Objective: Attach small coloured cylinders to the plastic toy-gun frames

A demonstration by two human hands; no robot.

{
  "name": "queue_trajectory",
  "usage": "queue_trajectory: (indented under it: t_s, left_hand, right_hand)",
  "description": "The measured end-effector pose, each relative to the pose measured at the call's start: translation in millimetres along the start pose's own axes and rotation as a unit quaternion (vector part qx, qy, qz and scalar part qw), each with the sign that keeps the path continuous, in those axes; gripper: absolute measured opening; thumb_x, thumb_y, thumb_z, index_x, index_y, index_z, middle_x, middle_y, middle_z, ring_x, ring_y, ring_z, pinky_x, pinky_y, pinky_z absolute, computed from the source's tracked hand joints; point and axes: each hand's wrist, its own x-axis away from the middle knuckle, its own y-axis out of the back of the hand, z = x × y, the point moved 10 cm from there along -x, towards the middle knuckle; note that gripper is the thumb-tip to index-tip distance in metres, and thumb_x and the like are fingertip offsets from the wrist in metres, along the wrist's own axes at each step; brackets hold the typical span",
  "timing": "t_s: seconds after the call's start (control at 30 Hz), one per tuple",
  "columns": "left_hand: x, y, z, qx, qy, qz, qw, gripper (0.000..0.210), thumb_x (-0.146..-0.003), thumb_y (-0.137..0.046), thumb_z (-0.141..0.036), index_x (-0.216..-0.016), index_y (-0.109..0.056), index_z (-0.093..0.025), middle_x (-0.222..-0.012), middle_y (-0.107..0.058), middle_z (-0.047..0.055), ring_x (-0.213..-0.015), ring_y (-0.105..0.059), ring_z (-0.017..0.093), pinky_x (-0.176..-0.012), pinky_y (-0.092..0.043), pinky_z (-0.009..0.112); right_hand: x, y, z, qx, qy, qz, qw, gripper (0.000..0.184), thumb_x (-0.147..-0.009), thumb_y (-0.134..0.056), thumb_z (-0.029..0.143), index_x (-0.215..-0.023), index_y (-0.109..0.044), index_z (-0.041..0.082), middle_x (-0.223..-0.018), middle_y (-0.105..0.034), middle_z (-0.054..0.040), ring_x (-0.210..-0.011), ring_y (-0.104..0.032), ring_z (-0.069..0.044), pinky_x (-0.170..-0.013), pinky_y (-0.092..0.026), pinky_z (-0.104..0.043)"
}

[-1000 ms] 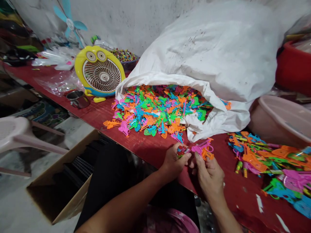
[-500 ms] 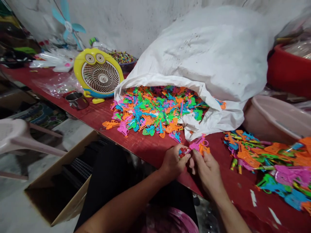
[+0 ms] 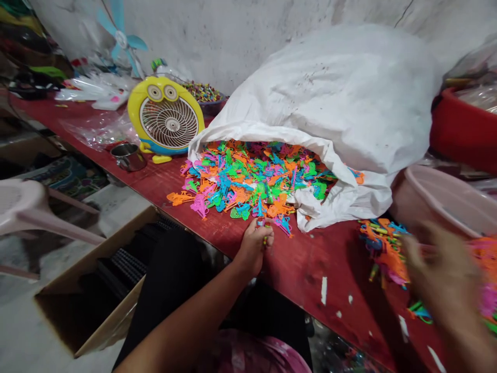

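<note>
My left hand (image 3: 253,244) is closed near the table's front edge, with small coloured tubes (image 3: 264,224) poking out of the fist. Just beyond it lies a heap of bright plastic toy pieces (image 3: 248,181) in pink, blue, green and orange, spilling from the mouth of a big white sack (image 3: 326,98). On the right, my right hand (image 3: 442,274) is smeared by motion over a second pile of toy pieces with tubes (image 3: 386,248). Its fingers are too blurred to show whether they hold anything.
A yellow cartoon-faced fan (image 3: 171,122) and a metal mug (image 3: 128,156) stand at the left. A pale pink basin (image 3: 438,202) and a red tub (image 3: 462,129) are at the right. Below the table edge is an open cardboard box (image 3: 116,318), near a plastic stool (image 3: 23,207).
My right hand has left my left hand and swung right to the second pile. The pink and orange toy pieces are gone from between my hands. My left hand has shifted slightly left.
</note>
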Motion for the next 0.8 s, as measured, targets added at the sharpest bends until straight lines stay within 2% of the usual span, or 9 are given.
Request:
queue_trajectory:
  t_s: [0.07, 0.13, 0.23, 0.3, 0.37, 0.5, 0.6, 0.7, 0.8]
  left_hand:
    - [0, 2.0, 1, -0.020, -0.009, -0.012, 1.000, 0.026, -0.071, -0.064, -0.023, -0.093, -0.052, -0.015, -0.062, -0.045, -0.005, -0.049, -0.037, 0.006, -0.048, -0.026, 0.020]
    - [-1, 5.2, 0, -0.039, -0.026, -0.023, 0.999, 0.027, -0.073, -0.067, -0.027, -0.091, -0.051, -0.016, -0.059, -0.045, -0.006, -0.049, -0.037, 0.006, -0.049, -0.026, 0.019]
    - [-3, 9.4, -1, -0.049, -0.045, -0.022, 0.998, 0.032, -0.075, -0.069, -0.032, -0.093, -0.050, -0.015, -0.060, -0.048, -0.005, -0.051, -0.041, 0.006, -0.050, -0.030, 0.019]
    - [-4, 13.3, 0, -0.056, -0.042, -0.027, 0.997, 0.034, -0.074, -0.070, -0.034, -0.094, -0.049, -0.016, -0.064, -0.053, -0.003, -0.051, -0.046, 0.008, -0.050, -0.032, 0.020]
    - [-6, 15.8, 3, -0.066, -0.036, -0.032, 0.997, 0.033, -0.075, -0.069, -0.035, -0.093, -0.048, -0.016, -0.067, -0.056, -0.002, -0.049, -0.048, 0.008, -0.047, -0.034, 0.020]
    - [-6, 13.9, 4, -0.108, -0.045, -0.032, 0.993, 0.025, -0.078, -0.063, -0.033, -0.091, -0.047, -0.018, -0.058, -0.053, -0.005, -0.041, -0.041, 0.007, -0.043, -0.032, 0.020]
    - [-4, 12.8, 4, -0.146, -0.053, -0.038, 0.987, 0.025, -0.080, -0.062, -0.033, -0.095, -0.049, -0.018, -0.057, -0.053, -0.006, -0.042, -0.039, 0.007, -0.043, -0.028, 0.019]
    - [-3, 4.4, 6, -0.191, -0.049, -0.002, 0.980, 0.028, -0.079, -0.065, -0.031, -0.101, -0.053, -0.018, -0.062, -0.057, -0.004, -0.044, -0.041, 0.006, -0.045, -0.028, 0.019]
    - [-2, -2.9, 10, -0.202, -0.041, 0.034, 0.978, 0.025, -0.081, -0.062, -0.031, -0.100, -0.054, -0.016, -0.062, -0.058, -0.003, -0.044, -0.041, 0.006, -0.046, -0.028, 0.019]
  right_hand:
    - [28, -68, 64, -0.047, 0.125, 0.119, 0.984, 0.034, -0.092, -0.049, 0.046, -0.112, -0.064, 0.022, -0.108, -0.065, -0.0133, -0.097, -0.060, -0.026, -0.080, -0.043, -0.039]
    - [52, -122, 111, -0.001, 0.198, 0.191, 0.962, 0.031, -0.095, -0.046, 0.041, -0.109, -0.064, 0.020, -0.103, -0.064, -0.0114, -0.093, -0.060, -0.025, -0.078, -0.043, -0.035]
    - [67, -164, 141, 0.134, 0.239, 0.222, 0.936, 0.021, -0.092, -0.050, 0.030, -0.098, -0.065, 0.016, -0.088, -0.061, -0.0109, -0.085, -0.057, -0.025, -0.071, -0.039, -0.033]
    - [70, -171, 140, 0.174, 0.240, 0.233, 0.926, 0.014, -0.090, -0.049, 0.022, -0.089, -0.063, 0.016, -0.083, -0.060, -0.0097, -0.080, -0.056, -0.024, -0.069, -0.037, -0.032]
    - [72, -168, 129, 0.156, 0.228, 0.247, 0.929, 0.014, -0.088, -0.047, 0.018, -0.086, -0.060, 0.016, -0.083, -0.059, -0.0091, -0.077, -0.056, -0.022, -0.067, -0.036, -0.032]
    - [78, -149, 108, -0.015, 0.185, 0.282, 0.941, 0.017, -0.088, -0.045, 0.024, -0.092, -0.060, 0.017, -0.086, -0.061, -0.0075, -0.078, -0.056, -0.021, -0.070, -0.040, -0.031]
    - [80, -138, 95, -0.175, 0.090, 0.318, 0.927, 0.019, -0.087, -0.050, 0.033, -0.092, -0.063, 0.019, -0.084, -0.062, -0.0050, -0.075, -0.057, -0.019, -0.068, -0.043, -0.029]
    - [81, -135, 85, -0.298, -0.038, 0.344, 0.890, 0.026, -0.080, -0.063, 0.042, -0.088, -0.066, 0.018, -0.076, -0.062, -0.0033, -0.068, -0.056, -0.016, -0.061, -0.043, -0.027]
    - [82, -133, 82, -0.369, -0.134, 0.338, 0.855, 0.033, -0.071, -0.075, 0.044, -0.086, -0.068, 0.016, -0.073, -0.061, -0.0024, -0.063, -0.054, -0.014, -0.057, -0.042, -0.024]
